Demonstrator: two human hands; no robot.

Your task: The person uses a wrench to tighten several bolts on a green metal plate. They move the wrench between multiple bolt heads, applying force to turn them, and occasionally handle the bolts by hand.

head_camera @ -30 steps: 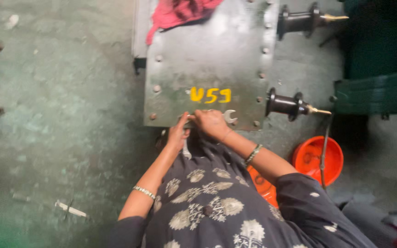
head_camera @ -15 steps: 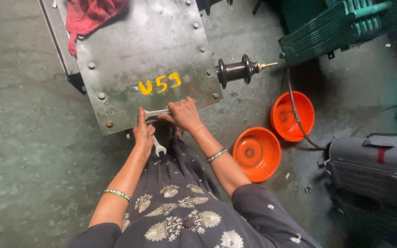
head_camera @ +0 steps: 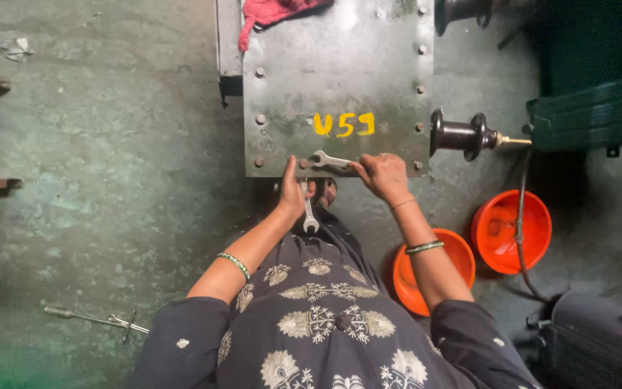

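A grey metal cover plate (head_camera: 340, 79) with bolts around its rim and yellow painted marks lies in front of me. My right hand (head_camera: 381, 175) grips a silver open-ended spanner (head_camera: 327, 161) whose head sits on a bolt at the plate's near edge. Below that edge, my left hand (head_camera: 293, 198) holds a second spanner (head_camera: 309, 216) that hangs downward. Both wrists wear bangles.
A red rag (head_camera: 271, 13) lies on the plate's far end. A dark insulator bushing (head_camera: 469, 135) sticks out on the right. Two orange bowls (head_camera: 511, 230) stand on the floor at my right, near a grey machine (head_camera: 599, 338). A metal tool (head_camera: 95, 319) lies left.
The view has swung, so the plate now appears square-on and higher in the frame. My right hand has shifted right along the spanner, and the left hand stays under the edge.
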